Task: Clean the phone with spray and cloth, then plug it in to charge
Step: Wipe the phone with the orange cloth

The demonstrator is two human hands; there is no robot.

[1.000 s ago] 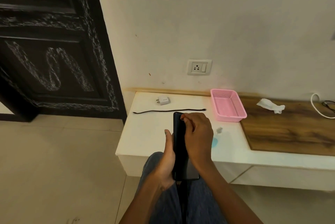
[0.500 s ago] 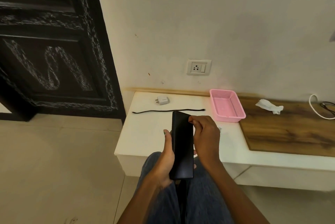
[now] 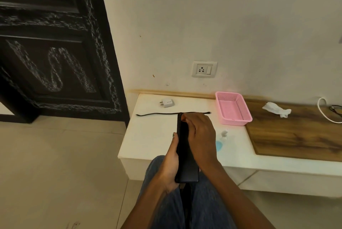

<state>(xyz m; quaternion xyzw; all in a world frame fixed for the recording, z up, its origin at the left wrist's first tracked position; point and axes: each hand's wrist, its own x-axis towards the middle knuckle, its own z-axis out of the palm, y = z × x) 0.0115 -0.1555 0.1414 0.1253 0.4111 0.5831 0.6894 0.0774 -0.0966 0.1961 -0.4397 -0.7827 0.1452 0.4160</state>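
A black phone point(image 3: 186, 156) stands on its long edge above my lap, at the front of the white shelf point(image 3: 148, 136). My left hand point(image 3: 171, 162) grips its lower left side. My right hand point(image 3: 200, 136) curls over its upper right edge, fingertips at the top corner. Partly hidden behind my right hand, a small clear spray bottle point(image 3: 222, 139) with blue liquid lies on the shelf. A white crumpled cloth point(image 3: 275, 110) lies on the wooden board point(image 3: 299, 136). A black cable point(image 3: 157, 114) and a white charger adapter point(image 3: 166, 103) lie further back. A wall socket point(image 3: 204, 69) is above.
A pink plastic basket point(image 3: 233, 108) stands between the white shelf and the wooden board. A white cord point(image 3: 325, 114) and dark wires lie at the far right. A dark carved door point(image 3: 51, 47) fills the left, with tiled floor point(image 3: 59, 164) below.
The phone was turned screen-up half a second ago; now it is back on its edge. My right hand has shifted back over its upper edge.
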